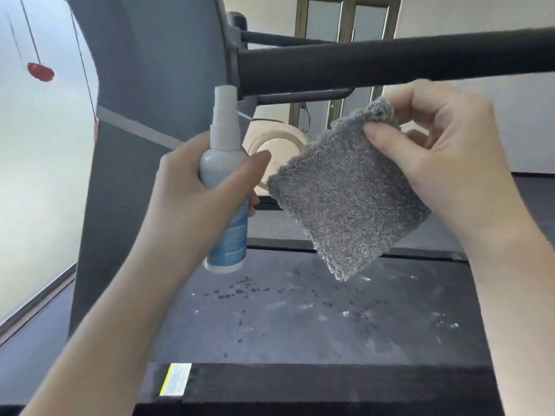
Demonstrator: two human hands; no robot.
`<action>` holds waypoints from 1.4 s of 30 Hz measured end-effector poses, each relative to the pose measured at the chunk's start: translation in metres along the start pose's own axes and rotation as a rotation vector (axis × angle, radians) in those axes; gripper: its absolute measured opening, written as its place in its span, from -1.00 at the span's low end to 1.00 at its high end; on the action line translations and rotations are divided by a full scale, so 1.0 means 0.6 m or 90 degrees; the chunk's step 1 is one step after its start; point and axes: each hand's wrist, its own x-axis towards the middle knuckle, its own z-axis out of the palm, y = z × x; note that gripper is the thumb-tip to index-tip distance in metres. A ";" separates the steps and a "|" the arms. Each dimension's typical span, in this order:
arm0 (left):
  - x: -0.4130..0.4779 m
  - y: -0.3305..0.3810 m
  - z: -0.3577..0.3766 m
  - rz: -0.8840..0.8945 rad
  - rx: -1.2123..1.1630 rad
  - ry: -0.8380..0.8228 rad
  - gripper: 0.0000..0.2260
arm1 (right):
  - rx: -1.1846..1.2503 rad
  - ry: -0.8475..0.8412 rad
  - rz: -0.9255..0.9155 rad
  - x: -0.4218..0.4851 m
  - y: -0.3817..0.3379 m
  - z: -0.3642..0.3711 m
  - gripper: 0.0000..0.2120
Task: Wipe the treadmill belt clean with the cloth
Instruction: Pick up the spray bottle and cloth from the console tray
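The dark treadmill belt [300, 322] stretches below my hands, marked with wet droplets and whitish smears. My right hand [435, 151] pinches the top corner of a folded grey fluffy cloth [345, 199], which hangs above the belt without touching it. My left hand [192, 187] grips a white spray bottle [225, 181] with a blue label, held upright to the left of the cloth, nozzle at the top.
A thick black handrail [390, 64] crosses overhead just above my right hand. The grey treadmill upright [135, 145] rises on the left. A yellow-and-white sticker [175, 379] sits on the near side rail. A round beige object [279, 145] lies beyond the belt.
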 end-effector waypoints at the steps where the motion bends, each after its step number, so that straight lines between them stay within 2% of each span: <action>1: -0.006 -0.012 0.002 -0.005 0.000 -0.011 -0.82 | -0.002 -0.001 0.011 -0.006 0.007 0.005 -0.85; 7: -0.029 -0.079 0.004 -0.056 0.026 -0.056 -0.76 | 0.005 -0.010 0.088 -0.024 0.043 0.023 -0.84; 17: -0.061 -0.172 0.035 -0.124 0.055 -0.088 -0.75 | -0.003 0.003 0.148 -0.060 0.119 0.032 -0.83; 21: -0.048 -0.229 0.065 -0.126 0.094 -0.064 -0.70 | 0.013 -0.002 0.152 -0.078 0.181 0.044 -0.84; 29: -0.022 -0.377 0.117 -0.148 0.082 0.010 -0.85 | 0.058 -0.050 0.130 -0.081 0.329 0.106 -0.87; 36: -0.019 -0.474 0.123 -0.197 0.068 0.086 -0.84 | 0.110 -0.090 0.111 -0.073 0.448 0.198 -0.96; 42: -0.013 -0.532 0.111 -0.209 0.114 0.138 -0.82 | 0.223 -0.131 0.111 -0.070 0.522 0.300 -0.95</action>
